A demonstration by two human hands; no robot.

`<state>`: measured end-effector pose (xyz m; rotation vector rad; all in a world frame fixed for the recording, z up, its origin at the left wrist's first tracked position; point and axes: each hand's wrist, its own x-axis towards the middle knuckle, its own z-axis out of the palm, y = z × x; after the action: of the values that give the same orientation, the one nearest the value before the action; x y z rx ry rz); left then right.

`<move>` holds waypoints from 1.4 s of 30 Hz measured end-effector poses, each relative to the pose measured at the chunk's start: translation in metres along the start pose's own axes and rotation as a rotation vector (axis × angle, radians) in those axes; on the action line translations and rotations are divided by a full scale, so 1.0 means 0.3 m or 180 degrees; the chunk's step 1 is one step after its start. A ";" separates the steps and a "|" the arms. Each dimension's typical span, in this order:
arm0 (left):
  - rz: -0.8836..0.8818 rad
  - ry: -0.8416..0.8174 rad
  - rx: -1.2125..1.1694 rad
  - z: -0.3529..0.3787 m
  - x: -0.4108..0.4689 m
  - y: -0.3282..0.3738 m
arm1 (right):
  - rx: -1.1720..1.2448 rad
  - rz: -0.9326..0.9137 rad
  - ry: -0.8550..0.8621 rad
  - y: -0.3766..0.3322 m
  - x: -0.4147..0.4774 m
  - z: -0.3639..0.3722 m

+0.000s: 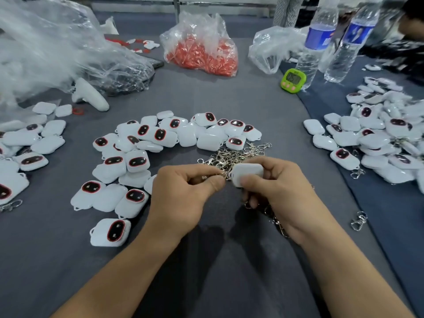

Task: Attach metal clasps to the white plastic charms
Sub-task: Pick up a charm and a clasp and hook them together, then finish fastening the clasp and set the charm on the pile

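A: Nearest first. Both forearms reach in from the near edge of the grey-covered table (57,249) and meet over its middle.

B: Hands?

A: Left hand (181,193): thumb and forefinger pinch a metal clasp (222,175), the other fingers curled. Right hand (277,191): thumb and fingers grip a white charm (249,172), plain side up. The clasp's tip sits at the charm's left end. I cannot tell whether it is hooked through the loop.

B: Under the right hand?

A: A few more clasps lie on the cloth, partly hidden by the wrist. One loose clasp (359,221) lies apart, toward the right edge.

B: Stock?

A: A pile of clasps (236,154) lies just beyond the hands, touching an arc of charms (160,143) that curves from left of the hands round behind them. Many show a dark oval ringed in red. A left heap (29,145) sits at the left edge and a right heap (378,138) at the right edge; some of these carry clasps.

B: Farther back?

A: A green timer (293,80), display blurred, stands beside two water bottles (317,42) toward the far right. A clear bag of red pieces (202,49) sits at the far middle. Crumpled clear plastic (57,47) fills the far left corner, with a white handle-shaped object (90,95) at its near side.
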<state>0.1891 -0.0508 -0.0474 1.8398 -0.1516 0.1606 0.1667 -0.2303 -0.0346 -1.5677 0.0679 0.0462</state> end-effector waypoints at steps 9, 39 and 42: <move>0.0823 0.0099 0.1967 -0.015 -0.026 -0.012 | -0.0357 0.0021 -0.0084 -0.005 -0.002 -0.007; 0.0277 -0.0361 0.3662 -0.190 0.014 0.000 | -0.2419 -0.0601 0.0654 0.044 0.015 0.037; 0.0370 -0.0122 0.3137 -0.197 0.015 -0.008 | -0.2051 -0.0688 0.0727 0.047 0.010 0.044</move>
<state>0.1922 0.0066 -0.0330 2.8177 -0.2304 0.3187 0.1687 -0.2169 -0.0487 -2.2108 0.0659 -0.3097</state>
